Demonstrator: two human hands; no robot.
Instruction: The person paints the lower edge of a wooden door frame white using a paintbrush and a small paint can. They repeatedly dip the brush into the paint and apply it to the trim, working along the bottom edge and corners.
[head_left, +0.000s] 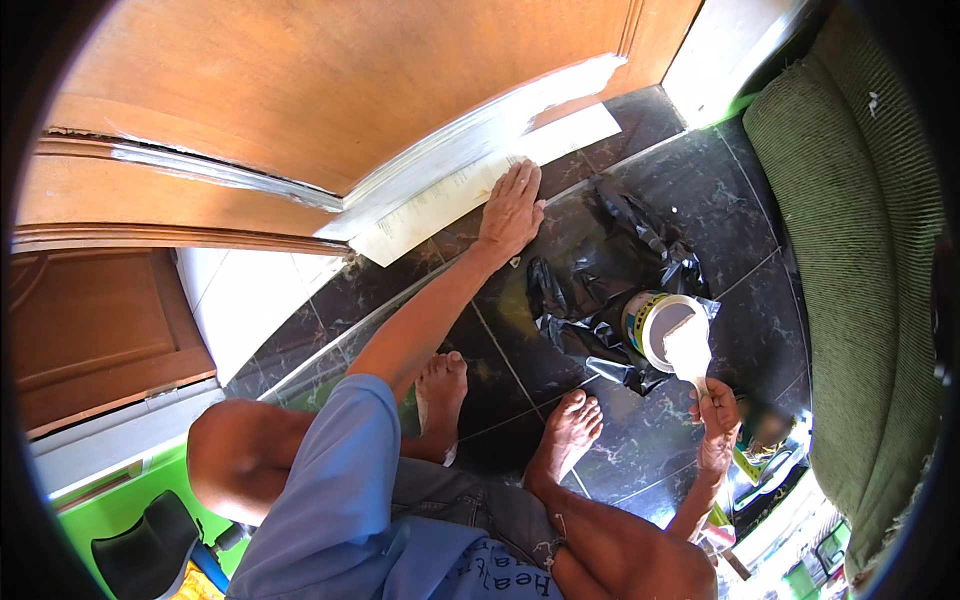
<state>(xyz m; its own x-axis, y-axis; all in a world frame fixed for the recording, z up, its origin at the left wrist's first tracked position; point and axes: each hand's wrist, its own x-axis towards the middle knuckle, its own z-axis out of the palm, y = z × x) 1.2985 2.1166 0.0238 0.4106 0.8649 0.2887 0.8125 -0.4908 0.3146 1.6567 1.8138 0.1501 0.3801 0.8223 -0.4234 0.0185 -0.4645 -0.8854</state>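
I squat barefoot on a dark marble-patterned floor in front of a wooden door (330, 90). My left hand (511, 208) lies flat, fingers spread, on a white sheet of paper (450, 195) spread along the door's bottom edge. My right hand (717, 410) grips the handle of a wide paintbrush (689, 352) loaded with white paint. Its bristles hang over an open can of white paint (655, 325). The can stands on a crumpled black plastic bag (590, 275).
A green cushioned seat (860, 230) runs along the right. White floor tiles (250, 300) and a wooden panel (90, 320) lie to the left. A green object with a black part (140, 530) sits at lower left. Cluttered items (780, 470) lie near my right hand.
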